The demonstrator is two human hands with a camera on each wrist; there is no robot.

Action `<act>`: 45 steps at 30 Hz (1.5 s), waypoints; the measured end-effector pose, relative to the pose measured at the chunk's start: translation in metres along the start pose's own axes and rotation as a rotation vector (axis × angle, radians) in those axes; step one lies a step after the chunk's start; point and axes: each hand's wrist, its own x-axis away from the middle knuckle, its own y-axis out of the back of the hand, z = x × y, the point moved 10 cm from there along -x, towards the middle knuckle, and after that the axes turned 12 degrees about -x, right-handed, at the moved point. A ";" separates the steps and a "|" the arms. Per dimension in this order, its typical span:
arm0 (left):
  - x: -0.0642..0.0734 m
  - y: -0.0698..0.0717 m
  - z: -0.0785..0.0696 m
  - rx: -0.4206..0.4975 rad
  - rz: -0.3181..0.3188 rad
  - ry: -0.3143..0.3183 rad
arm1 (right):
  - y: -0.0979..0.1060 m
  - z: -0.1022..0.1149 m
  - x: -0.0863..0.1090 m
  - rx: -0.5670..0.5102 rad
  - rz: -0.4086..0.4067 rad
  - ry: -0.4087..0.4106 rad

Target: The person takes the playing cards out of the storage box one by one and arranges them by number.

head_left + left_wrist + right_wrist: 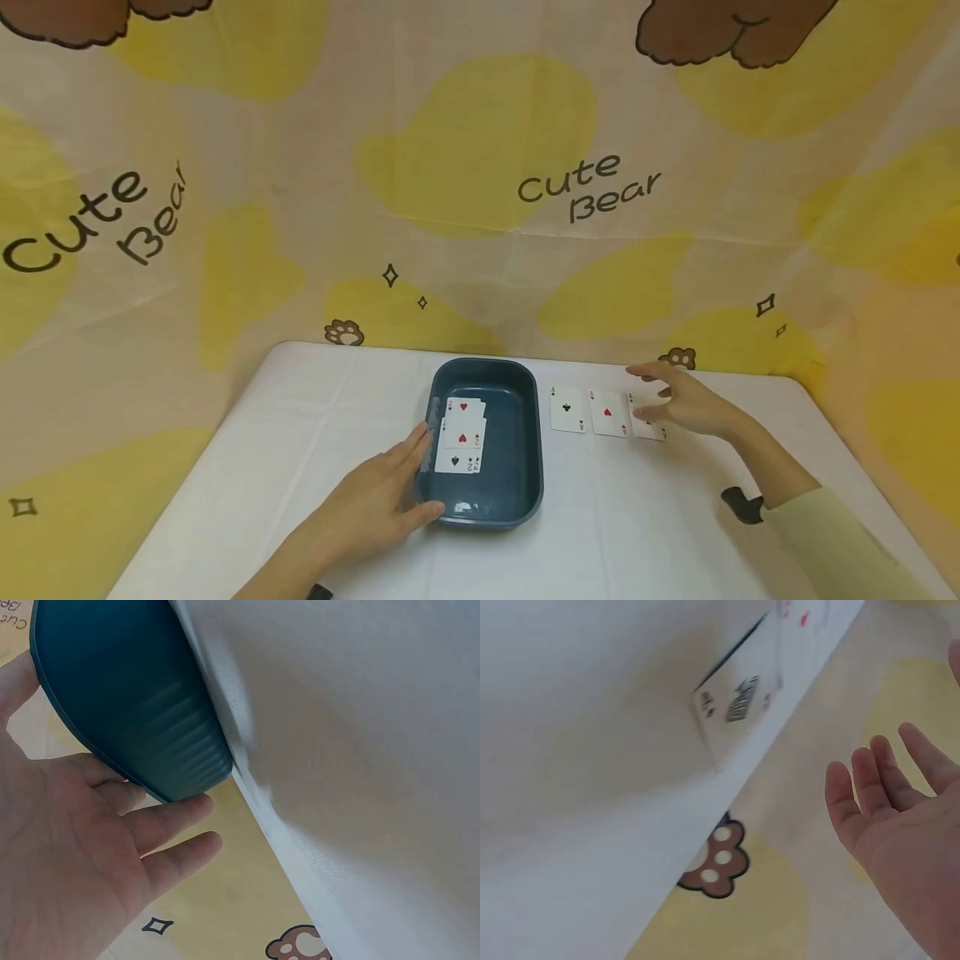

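My left hand [378,492] rests against the left side of a dark blue tray [513,467], its thumb by the near corner and its fingers along the outer wall. Inside the tray lie several overlapping playing cards [462,417], a two of hearts and a spade card among them. To the right of the tray, an ace of clubs [567,422], an ace of hearts [607,425] and an ace of spades [742,701] lie face up in a row. Over this last card hovers my right hand [686,404], fingers spread and holding nothing, partly hiding it in the head view.
A white cloth covers the table [315,400]. Behind it hangs a yellow and beige curtain [450,208] printed with bears and lettering, close to the far edge. A black strap [742,506] sits at the right wrist.
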 end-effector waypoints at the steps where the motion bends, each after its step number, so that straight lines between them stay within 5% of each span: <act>1: 0.000 0.000 0.000 0.003 0.000 0.000 | 0.000 0.004 0.000 0.001 -0.009 0.015; 14: 0.001 0.000 0.000 0.003 -0.006 -0.007 | -0.018 0.063 -0.001 -0.031 -0.039 0.204; 30: 0.001 0.000 0.000 -0.001 -0.003 -0.008 | -0.061 0.097 -0.021 -0.122 -0.067 0.313; 38: 0.001 0.001 -0.001 0.011 0.001 -0.011 | -0.084 0.112 -0.030 -0.150 -0.070 0.321; 45: 0.000 0.000 0.000 0.011 0.009 0.002 | -0.103 0.111 -0.041 -0.126 -0.068 0.252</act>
